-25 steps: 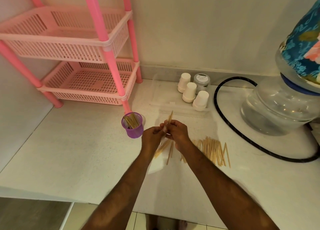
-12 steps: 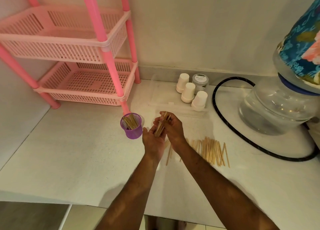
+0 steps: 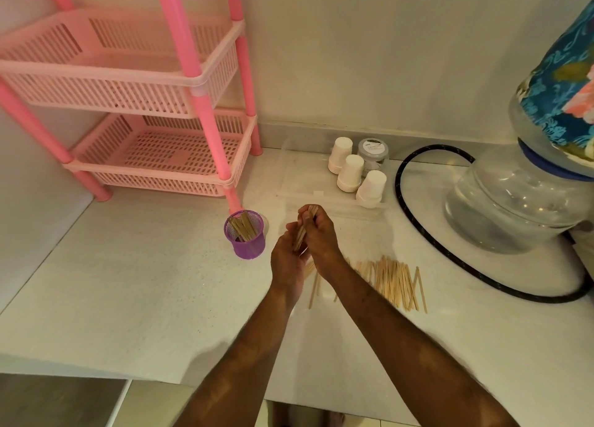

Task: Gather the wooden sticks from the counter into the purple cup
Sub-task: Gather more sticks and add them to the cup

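Note:
The purple cup (image 3: 246,237) stands on the white counter with several wooden sticks leaning inside it. Just right of the cup, my left hand (image 3: 287,257) and my right hand (image 3: 319,235) are pressed together around a small bundle of wooden sticks (image 3: 302,232), which points up and away from me. A loose pile of wooden sticks (image 3: 390,280) lies flat on the counter to the right of my hands, and a few strays (image 3: 314,290) lie under my wrists.
A pink two-tier rack (image 3: 154,111) fills the back left corner. Three upturned white paper cups (image 3: 353,172) and a small jar (image 3: 373,153) stand at the back. A black hose (image 3: 418,221) loops around a large clear water bottle (image 3: 520,201) at the right.
Both hands have closed together on the bundle; the left palm, open half a second ago, now wraps the sticks. The hands sit slightly higher and nearer the cup.

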`<state>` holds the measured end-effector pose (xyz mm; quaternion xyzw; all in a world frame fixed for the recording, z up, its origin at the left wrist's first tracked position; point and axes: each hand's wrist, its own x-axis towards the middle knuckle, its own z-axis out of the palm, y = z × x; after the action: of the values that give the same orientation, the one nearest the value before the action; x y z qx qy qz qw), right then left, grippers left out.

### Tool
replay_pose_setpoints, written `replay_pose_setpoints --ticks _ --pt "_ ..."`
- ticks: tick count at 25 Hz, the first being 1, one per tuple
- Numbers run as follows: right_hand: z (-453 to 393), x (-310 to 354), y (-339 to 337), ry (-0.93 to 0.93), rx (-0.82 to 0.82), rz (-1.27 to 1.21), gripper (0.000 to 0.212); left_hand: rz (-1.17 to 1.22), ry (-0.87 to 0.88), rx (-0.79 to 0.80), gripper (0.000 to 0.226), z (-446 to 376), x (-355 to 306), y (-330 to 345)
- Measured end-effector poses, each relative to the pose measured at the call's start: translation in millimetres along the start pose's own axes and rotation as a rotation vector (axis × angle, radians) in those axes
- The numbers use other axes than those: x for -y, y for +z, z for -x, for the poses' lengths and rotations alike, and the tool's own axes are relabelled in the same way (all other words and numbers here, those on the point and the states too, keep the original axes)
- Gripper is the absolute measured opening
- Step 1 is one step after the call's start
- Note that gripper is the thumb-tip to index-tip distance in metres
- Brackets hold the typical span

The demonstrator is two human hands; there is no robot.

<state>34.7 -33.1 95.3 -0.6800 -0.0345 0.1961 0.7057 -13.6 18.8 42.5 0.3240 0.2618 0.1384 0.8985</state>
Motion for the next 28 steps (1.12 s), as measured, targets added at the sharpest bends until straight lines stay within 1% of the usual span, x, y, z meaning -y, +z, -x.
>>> replay_pose_setpoints --ticks 3,5,8,10,13,17,20,22,23,25,26,27,28 --pt "-5.5 6.7 -3.7 -0.012 -0.006 -0.11 0.023 -0.201 0.087 -0.065 0.02 -2.2 0.1 -7.4" --pt "-8.2 9.4 -5.9 -0.033 -0.003 -0.184 0.022 -0.23 0.096 -0.099 0.014 -1.9 -3.3 -10.3" --pt "-9.3 11.4 -6.0 -0.033 -0.009 -0.237 0.017 -0.239 0.092 -0.065 0.014 0.8 -9.4 -11.4" --pt "-9.0 13.4 -4.9 -0.03 -0.006 -0.222 0.017 -0.265 0.115 -0.065 0.015 2.7 -14.4 -9.8" --pt "-11.4 21.9 -5.1 -0.015 0.06 -0.192 0.025 -0.302 0.183 -0.095 0.016 5.4 -28.3 -7.2" --pt "-19.4 41.3 -8.5 -0.015 0.128 -0.165 0.031 -0.28 0.197 -0.144 0.021 6.2 -47.6 -7.2" --pt "-25.1 48.6 -5.2 -0.063 0.127 -0.096 0.026 -0.355 0.232 -0.162 0.02 6.8 -57.4 -7.6" --pt "-28.0 50.5 -0.1 -0.088 0.124 -0.086 0.019 -0.473 0.305 -0.173 0.016 6.1 -63.4 -8.6" --pt "-28.9 50.7 3.5 -0.096 0.117 -0.083 0.017 -0.572 0.371 -0.18 0.014 5.3 -66.2 -10.3" --pt "-30.7 49.1 10.5 -0.124 0.086 -0.056 0.015 -0.832 0.576 -0.213 0.011 3.3 -71.6 -16.3" --pt "-32.0 47.4 14.5 -0.148 0.057 -0.025 0.015 -0.964 0.698 -0.236 0.013 2.8 -74.7 -20.6" --pt "-32.9 45.3 19.1 -0.178 0.025 0.01 0.014 -1.099 0.794 -0.275 0.021 2.2 -77.4 -25.4" --pt "-33.5 42.9 24.3 -0.21 -0.002 0.037 0.013 -1.238 0.832 -0.332 0.034 1.5 -79.2 -30.5"
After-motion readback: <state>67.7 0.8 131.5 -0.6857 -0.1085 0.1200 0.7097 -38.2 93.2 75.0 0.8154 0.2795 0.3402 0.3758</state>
